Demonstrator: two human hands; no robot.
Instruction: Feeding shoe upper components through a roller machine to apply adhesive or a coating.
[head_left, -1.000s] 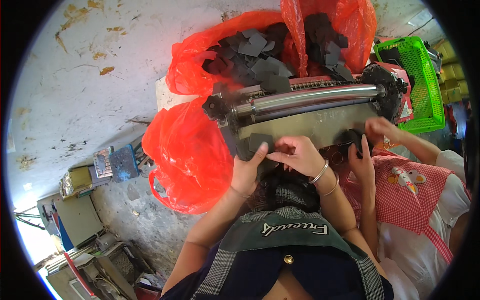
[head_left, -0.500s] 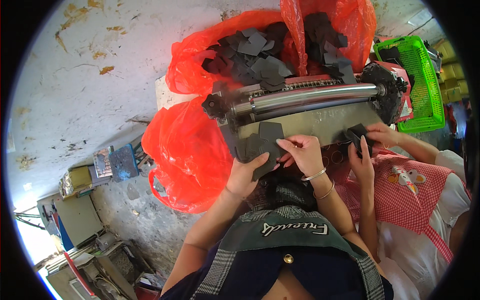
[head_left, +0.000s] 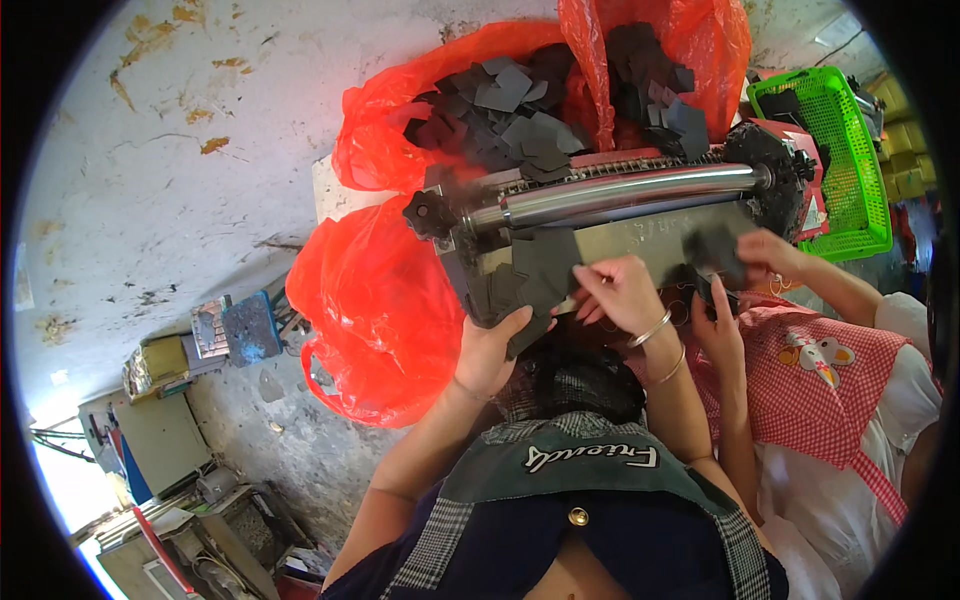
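A fanned stack of thin black sheet pieces (head_left: 497,292) lies in my left hand (head_left: 488,352), its thumb pressed on top. My right hand (head_left: 624,298), with bangles on the wrist, pinches the right edge of a single black piece (head_left: 548,262) above the stack. Both hands are at the near edge of the metal plate (head_left: 640,232) of a roller machine. On my right, a co-worker's one hand (head_left: 718,330) holds black pieces, and the other hand (head_left: 775,258) has a blurred black piece beside its fingers.
Behind the plate runs a shiny steel roller (head_left: 630,195) with dark knobs at its ends. Red plastic bags (head_left: 375,310) stand left of and behind the machine, the rear ones heaped with black pieces (head_left: 505,110). A green plastic basket (head_left: 855,160) is at the far right.
My right hand has shifted slightly right, with the pinched piece sliding right over the stack. My left hand stays put. The co-worker's far hand has lifted a black piece away from the near hand.
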